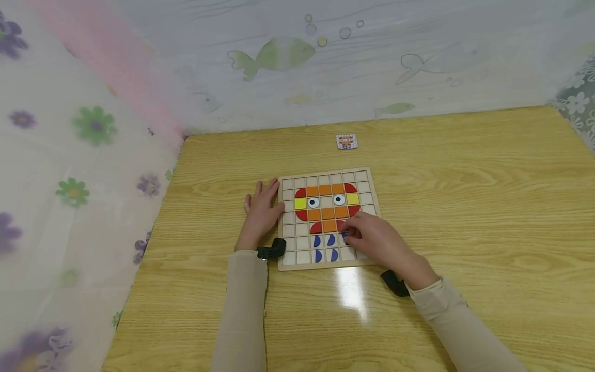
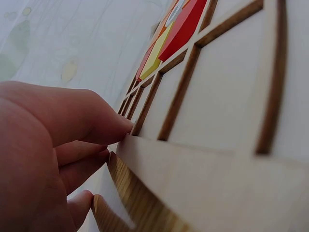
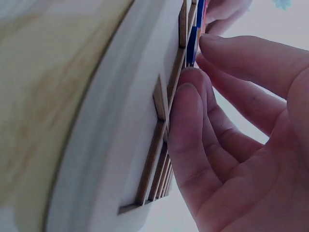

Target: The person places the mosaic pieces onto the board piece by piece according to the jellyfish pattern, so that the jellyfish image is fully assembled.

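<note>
A square wooden grid board lies on the table, its cells partly filled with flat coloured pieces. Red quarter-circle pieces, orange squares, yellow squares and two eye pieces form a figure in its upper part. Below them sit several blue half-circle pieces. At the lower right cells, my right hand pinches a blue piece between thumb and fingers, low over the grid; its outline is partly hidden. My left hand rests with fingers extended along the board's left edge, thumb against the rim.
Behind the board lies a small printed card with a similar coloured figure on a grid. The wood-grain table meets a fish-patterned wall covering at the back and a flowered one on the left. Black wrist devices sit beside both wrists.
</note>
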Demonstrator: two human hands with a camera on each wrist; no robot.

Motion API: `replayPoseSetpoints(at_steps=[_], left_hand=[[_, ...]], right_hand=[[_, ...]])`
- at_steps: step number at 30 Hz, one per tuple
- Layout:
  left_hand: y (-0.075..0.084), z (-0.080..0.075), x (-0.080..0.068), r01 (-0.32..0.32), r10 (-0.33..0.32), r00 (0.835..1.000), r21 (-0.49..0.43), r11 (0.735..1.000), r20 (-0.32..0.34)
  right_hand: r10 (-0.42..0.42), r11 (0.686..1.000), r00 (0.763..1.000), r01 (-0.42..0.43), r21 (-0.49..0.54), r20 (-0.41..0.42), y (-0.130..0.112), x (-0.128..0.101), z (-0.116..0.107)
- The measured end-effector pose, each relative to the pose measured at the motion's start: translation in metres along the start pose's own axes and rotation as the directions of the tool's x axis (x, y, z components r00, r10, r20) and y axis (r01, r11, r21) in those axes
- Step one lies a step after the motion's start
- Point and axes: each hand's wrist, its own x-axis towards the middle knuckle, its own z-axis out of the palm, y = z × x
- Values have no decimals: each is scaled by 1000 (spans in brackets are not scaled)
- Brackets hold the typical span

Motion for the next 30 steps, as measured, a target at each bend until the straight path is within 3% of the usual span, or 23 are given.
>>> replayPoseSetpoints(at_steps=[8, 18, 30], left_hand=[[1, -1, 0, -1, 1, 1000, -7, 1000, 4], [0, -1, -1, 1, -1, 1000, -5, 1000, 6], [1, 2, 1, -2, 2, 1000, -2, 1000, 3]], right_hand=[[14, 999, 1000, -14, 52, -2, 6, -2, -13], [16, 1000, 995, -17, 10, 94, 22, -3, -30], [79, 991, 988, -92, 98, 131, 56, -31, -45]])
